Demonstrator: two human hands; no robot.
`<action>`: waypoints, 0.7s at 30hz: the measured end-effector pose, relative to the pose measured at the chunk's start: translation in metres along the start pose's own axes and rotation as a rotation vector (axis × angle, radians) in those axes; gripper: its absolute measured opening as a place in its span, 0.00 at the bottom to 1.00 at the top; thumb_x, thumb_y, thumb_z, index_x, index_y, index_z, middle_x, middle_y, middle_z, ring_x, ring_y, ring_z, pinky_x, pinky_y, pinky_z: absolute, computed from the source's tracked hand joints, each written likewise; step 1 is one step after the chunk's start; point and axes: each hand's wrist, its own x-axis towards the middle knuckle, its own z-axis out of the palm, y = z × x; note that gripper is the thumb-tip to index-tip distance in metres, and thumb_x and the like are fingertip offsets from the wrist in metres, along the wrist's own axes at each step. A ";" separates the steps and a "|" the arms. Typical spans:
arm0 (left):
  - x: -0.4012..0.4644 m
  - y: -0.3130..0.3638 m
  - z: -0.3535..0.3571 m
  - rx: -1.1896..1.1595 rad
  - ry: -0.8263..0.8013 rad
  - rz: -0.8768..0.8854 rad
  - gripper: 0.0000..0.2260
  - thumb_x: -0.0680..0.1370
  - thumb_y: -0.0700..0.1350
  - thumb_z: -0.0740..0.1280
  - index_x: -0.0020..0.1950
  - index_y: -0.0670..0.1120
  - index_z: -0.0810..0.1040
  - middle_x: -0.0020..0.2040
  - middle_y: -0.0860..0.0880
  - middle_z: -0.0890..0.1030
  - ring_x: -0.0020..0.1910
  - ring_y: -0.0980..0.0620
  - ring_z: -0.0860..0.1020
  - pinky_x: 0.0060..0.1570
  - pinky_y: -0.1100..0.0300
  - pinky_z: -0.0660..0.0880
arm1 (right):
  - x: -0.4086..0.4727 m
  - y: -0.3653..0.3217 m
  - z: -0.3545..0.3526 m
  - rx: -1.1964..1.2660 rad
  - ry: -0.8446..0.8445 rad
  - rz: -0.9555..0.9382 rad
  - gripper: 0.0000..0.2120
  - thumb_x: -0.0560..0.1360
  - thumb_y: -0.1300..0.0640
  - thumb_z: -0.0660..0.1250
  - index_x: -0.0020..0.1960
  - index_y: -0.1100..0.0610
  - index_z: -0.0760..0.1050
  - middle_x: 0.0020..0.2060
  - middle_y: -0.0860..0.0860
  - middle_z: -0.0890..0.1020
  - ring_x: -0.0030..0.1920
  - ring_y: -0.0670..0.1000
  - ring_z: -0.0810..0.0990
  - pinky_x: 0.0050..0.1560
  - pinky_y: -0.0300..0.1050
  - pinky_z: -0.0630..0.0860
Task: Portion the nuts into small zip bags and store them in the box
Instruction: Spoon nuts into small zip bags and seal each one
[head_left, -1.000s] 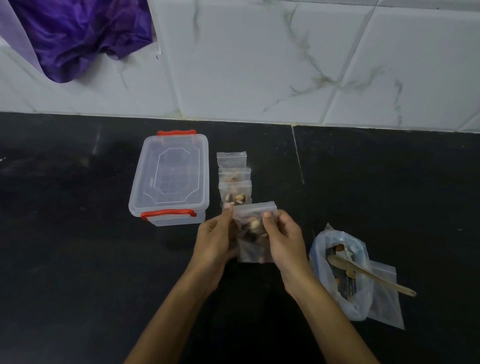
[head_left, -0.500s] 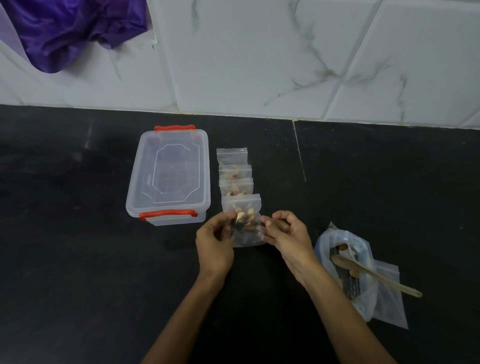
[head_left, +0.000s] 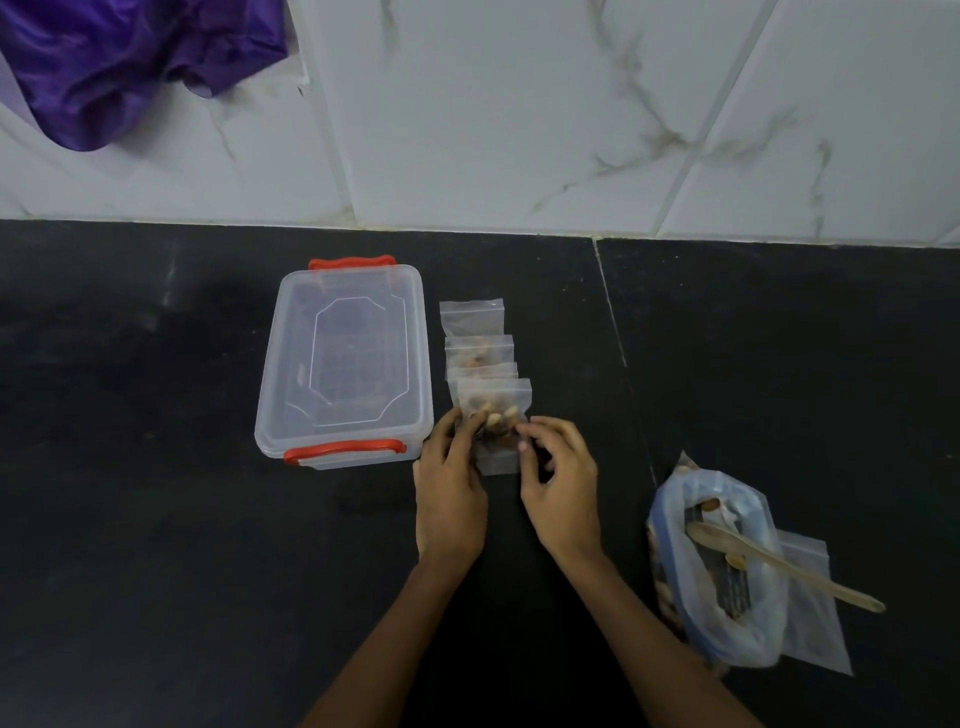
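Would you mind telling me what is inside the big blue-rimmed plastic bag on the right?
The big bag holds nuts and a wooden spoon's bowl; its folds hide how many remain.

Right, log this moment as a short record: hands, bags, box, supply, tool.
left hand: pinches nearest small bag on its left edge
right hand: fingertips at that bag's right edge
nearest small bag: holds nuts, lying on the counter
row of small bags: overlapping, behind it, beside the box
box: clear, lid on, red latches
big nut bag: open, right of hands
wooden spoon: bowl in big bag
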 end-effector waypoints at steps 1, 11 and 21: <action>0.000 -0.001 0.000 0.004 0.000 0.003 0.26 0.75 0.31 0.63 0.70 0.51 0.68 0.71 0.48 0.66 0.68 0.50 0.67 0.66 0.55 0.67 | 0.000 0.001 0.000 -0.009 0.000 -0.002 0.09 0.75 0.63 0.66 0.55 0.57 0.80 0.53 0.48 0.77 0.52 0.43 0.77 0.50 0.39 0.77; 0.000 -0.004 0.003 0.014 0.016 0.009 0.25 0.75 0.32 0.62 0.70 0.49 0.68 0.70 0.47 0.66 0.66 0.48 0.68 0.64 0.54 0.69 | 0.000 0.003 0.000 0.009 0.035 -0.045 0.09 0.76 0.66 0.64 0.53 0.59 0.79 0.51 0.50 0.77 0.49 0.41 0.76 0.48 0.32 0.75; -0.006 0.003 -0.001 -0.003 0.062 0.052 0.22 0.77 0.33 0.61 0.70 0.45 0.66 0.69 0.45 0.67 0.64 0.48 0.70 0.64 0.51 0.69 | -0.005 -0.001 -0.002 0.072 0.037 0.036 0.05 0.76 0.67 0.64 0.48 0.59 0.76 0.47 0.46 0.71 0.43 0.41 0.74 0.46 0.33 0.75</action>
